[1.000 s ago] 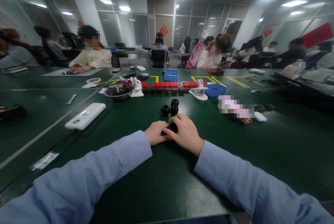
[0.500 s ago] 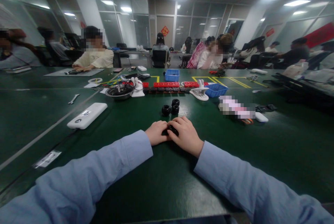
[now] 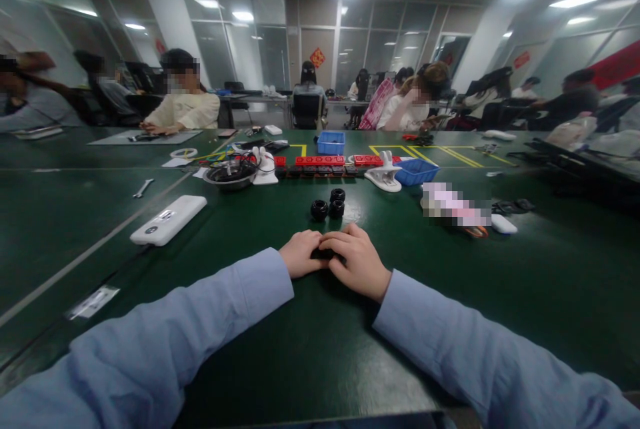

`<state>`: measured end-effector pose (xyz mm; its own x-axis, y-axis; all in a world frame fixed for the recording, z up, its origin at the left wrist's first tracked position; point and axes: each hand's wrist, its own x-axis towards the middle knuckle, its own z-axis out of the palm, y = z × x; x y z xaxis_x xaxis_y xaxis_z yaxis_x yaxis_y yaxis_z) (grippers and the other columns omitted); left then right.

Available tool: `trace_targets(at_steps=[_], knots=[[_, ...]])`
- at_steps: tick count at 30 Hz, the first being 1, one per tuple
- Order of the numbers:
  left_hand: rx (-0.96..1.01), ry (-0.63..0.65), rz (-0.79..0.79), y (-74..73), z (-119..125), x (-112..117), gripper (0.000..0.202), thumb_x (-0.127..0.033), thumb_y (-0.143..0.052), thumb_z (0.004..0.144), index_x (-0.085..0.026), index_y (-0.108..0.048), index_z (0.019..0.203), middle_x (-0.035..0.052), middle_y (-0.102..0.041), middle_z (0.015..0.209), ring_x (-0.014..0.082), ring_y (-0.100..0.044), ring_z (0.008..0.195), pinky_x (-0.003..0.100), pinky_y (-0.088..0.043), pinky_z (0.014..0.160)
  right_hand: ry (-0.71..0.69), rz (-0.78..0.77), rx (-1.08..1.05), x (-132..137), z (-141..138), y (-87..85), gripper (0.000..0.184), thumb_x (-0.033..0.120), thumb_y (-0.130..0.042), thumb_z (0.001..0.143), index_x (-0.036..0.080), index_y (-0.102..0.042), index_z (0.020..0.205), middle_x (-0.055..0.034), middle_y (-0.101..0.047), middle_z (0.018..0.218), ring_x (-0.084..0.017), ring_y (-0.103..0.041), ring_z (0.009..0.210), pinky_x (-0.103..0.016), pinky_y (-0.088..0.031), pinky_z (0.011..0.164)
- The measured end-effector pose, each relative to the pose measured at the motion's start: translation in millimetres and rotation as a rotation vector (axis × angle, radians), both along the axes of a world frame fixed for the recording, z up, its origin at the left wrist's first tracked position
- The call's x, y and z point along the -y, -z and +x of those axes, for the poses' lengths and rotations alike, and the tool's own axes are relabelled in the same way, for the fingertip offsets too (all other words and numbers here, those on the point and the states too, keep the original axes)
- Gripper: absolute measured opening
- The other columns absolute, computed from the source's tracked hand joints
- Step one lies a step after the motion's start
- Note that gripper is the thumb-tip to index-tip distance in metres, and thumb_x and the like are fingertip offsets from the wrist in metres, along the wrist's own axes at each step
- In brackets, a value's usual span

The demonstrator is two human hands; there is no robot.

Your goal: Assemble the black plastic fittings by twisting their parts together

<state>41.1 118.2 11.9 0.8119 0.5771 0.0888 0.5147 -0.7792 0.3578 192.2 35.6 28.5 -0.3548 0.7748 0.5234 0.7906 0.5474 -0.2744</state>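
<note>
My left hand (image 3: 299,254) and my right hand (image 3: 356,260) rest together on the green table (image 3: 300,349), fingers curled around a small black round part (image 3: 324,254) that is mostly hidden between them. Both sleeves are light blue. Just beyond my hands sit three more black round parts (image 3: 329,207) in a small cluster, untouched.
A white flat device (image 3: 168,220) lies to the left, a wrench (image 3: 142,187) farther left. Behind are a dark bowl with wires (image 3: 231,174), red blocks (image 3: 320,161), a white clamp (image 3: 384,176) and blue trays (image 3: 415,172). Other people sit at the far tables.
My right fingers have closed further over the black part, hiding more of it. The view has shifted slightly; the hands stay in the same spot.
</note>
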Motion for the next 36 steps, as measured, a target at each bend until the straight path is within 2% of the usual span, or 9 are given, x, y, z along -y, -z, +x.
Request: trace_targets(at_steps=[4,8,16,21,26,36], knots=[[-0.047,-0.012,0.030,-1.7,0.5,0.6,0.030,-0.043,-0.059,0.077,-0.015,-0.057,0.085,0.0062,-0.057,0.088,0.0230,-0.053,0.086,0.036,-0.043,0.078,-0.006,-0.019,0.033,1.2,0.1,-0.8,0.020,0.007,-0.051,0.070,0.018,-0.066,0.078,-0.0011,-0.066,0.098,-0.017,-0.042,0.078,-0.032,-0.034,0.074],[-0.009,0.000,0.018,0.6,-0.3,-0.5,0.032,-0.046,-0.058,0.078,-0.016,-0.057,0.088,0.0051,-0.058,0.091,0.0221,-0.053,0.088,0.035,-0.042,0.079,-0.028,-0.023,0.058,1.3,1.0,0.0,0.023,0.004,-0.048,0.072,0.018,-0.066,0.071,-0.0007,-0.065,0.096,-0.016,-0.042,0.077,-0.030,-0.034,0.073],[-0.023,0.013,0.044,-0.5,0.5,0.2,0.023,-0.038,-0.061,0.076,-0.017,-0.057,0.084,0.0039,-0.058,0.089,0.0211,-0.053,0.085,0.033,-0.042,0.078,-0.103,0.015,0.028,-0.4,1.6,3.1,0.030,-0.002,-0.042,0.074,0.018,-0.063,0.064,-0.0011,-0.064,0.077,-0.015,-0.042,0.072,-0.028,-0.034,0.069],[-0.028,0.011,0.044,-1.1,0.5,-0.2,0.023,-0.036,-0.062,0.075,-0.016,-0.058,0.087,0.0044,-0.058,0.090,0.0211,-0.052,0.085,0.033,-0.041,0.077,-0.124,0.069,-0.016,0.4,1.7,3.4,0.028,-0.002,-0.043,0.073,0.017,-0.062,0.062,-0.0008,-0.063,0.070,-0.015,-0.040,0.069,-0.027,-0.034,0.066],[-0.014,0.013,0.037,-0.8,-0.2,-0.1,0.024,-0.036,-0.062,0.076,-0.016,-0.058,0.088,0.0046,-0.058,0.090,0.0210,-0.052,0.085,0.033,-0.041,0.077,-0.113,0.066,-0.013,1.4,2.3,3.1,0.028,0.000,-0.043,0.073,0.017,-0.062,0.061,-0.0010,-0.062,0.067,-0.015,-0.041,0.068,-0.028,-0.033,0.066],[0.026,0.011,-0.010,0.9,-1.1,-1.5,0.033,-0.048,-0.060,0.077,-0.017,-0.059,0.089,0.0043,-0.059,0.091,0.0205,-0.052,0.085,0.033,-0.040,0.078,-0.050,0.050,0.039,2.8,6.2,0.7,0.027,0.002,-0.042,0.071,0.017,-0.060,0.057,-0.0022,-0.059,0.063,-0.015,-0.041,0.067,-0.028,-0.032,0.065]])
